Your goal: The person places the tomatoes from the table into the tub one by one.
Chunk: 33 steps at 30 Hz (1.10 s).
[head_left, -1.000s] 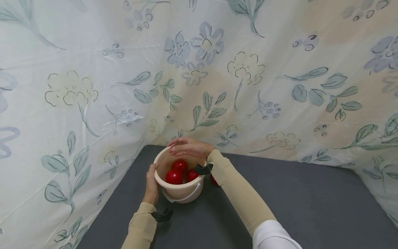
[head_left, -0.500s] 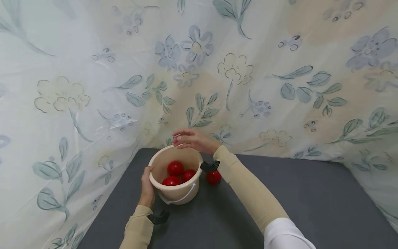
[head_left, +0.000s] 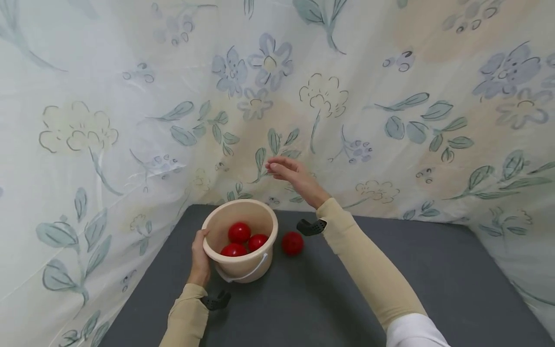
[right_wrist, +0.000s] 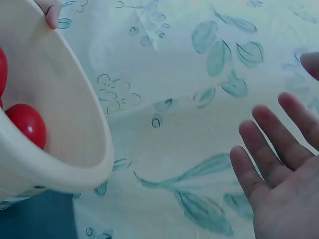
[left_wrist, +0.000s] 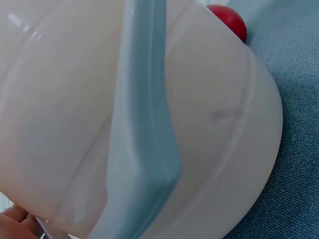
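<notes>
A cream plastic bucket (head_left: 256, 218) stands on the dark table, tilted slightly toward me. Inside lie three shiny red balls (head_left: 239, 232). My left hand (head_left: 200, 260) grips the bucket's left side, thumb over the rim; most of its fingers are hidden behind the wall. The pale bail handle (left_wrist: 144, 124) hangs across the front, close up in the left wrist view. Another red ball (head_left: 292, 243) sits on the table just right of the bucket. Up and to the right of the bucket, my right hand (head_left: 299, 180) is raised with spread, relaxed fingers, holding nothing.
A floral cloth (head_left: 325, 96) hangs behind the table and along its left side. The dark grey table (head_left: 390, 270) stretches to the right of the bucket. Both wrists carry black camera mounts (head_left: 311, 227).
My right hand has lifted away from over the bucket, up and to the right, uncovering the ball beside it. My left hand keeps its hold on the rim.
</notes>
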Each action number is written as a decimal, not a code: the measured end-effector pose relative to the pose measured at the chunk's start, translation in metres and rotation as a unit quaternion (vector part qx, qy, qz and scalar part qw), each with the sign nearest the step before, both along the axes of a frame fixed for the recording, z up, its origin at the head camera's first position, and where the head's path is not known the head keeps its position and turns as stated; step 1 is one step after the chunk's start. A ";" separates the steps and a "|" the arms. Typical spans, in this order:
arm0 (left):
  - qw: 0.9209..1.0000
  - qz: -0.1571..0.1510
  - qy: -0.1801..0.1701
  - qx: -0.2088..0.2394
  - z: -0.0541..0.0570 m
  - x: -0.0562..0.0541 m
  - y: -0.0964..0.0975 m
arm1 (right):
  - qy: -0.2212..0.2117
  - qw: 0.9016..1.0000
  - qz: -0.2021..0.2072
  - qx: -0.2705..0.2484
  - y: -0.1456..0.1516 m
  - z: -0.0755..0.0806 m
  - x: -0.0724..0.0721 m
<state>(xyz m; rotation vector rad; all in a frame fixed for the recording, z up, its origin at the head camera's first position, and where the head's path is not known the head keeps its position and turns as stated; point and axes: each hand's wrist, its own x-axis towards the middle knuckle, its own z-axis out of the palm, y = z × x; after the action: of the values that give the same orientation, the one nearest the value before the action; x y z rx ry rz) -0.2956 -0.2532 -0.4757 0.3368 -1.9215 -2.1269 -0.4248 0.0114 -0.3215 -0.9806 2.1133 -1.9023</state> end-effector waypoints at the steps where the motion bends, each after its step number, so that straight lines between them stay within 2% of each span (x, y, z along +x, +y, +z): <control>1: 1.000 0.000 0.000 -0.001 0.000 0.000 0.000 | -0.003 1.000 -0.002 -0.002 0.003 -0.002 0.000; 9: 1.000 0.002 -0.007 0.004 -0.001 0.000 -0.002 | -0.038 0.999 0.001 0.008 0.022 -0.031 -0.009; 17: 1.000 0.003 -0.002 -0.005 0.000 0.000 0.000 | -0.092 0.994 0.048 -0.036 0.036 -0.060 -0.008; 24: 1.000 0.007 -0.001 -0.004 0.000 0.000 -0.001 | -0.127 0.990 0.050 -0.044 0.044 -0.087 -0.012; 28: 1.000 0.005 -0.004 -0.007 0.000 0.001 -0.001 | -0.134 0.989 0.048 -0.032 0.048 -0.103 -0.012; 33: 1.000 0.007 -0.002 -0.009 -0.001 0.000 0.000 | -0.135 0.988 0.066 -0.035 0.051 -0.127 -0.011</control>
<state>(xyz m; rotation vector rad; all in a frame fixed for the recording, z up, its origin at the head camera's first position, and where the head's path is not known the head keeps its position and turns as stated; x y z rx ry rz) -0.2959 -0.2533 -0.4768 0.3510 -1.9336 -2.1005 -0.4360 0.0626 -0.4485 -0.8003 1.7967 -1.9319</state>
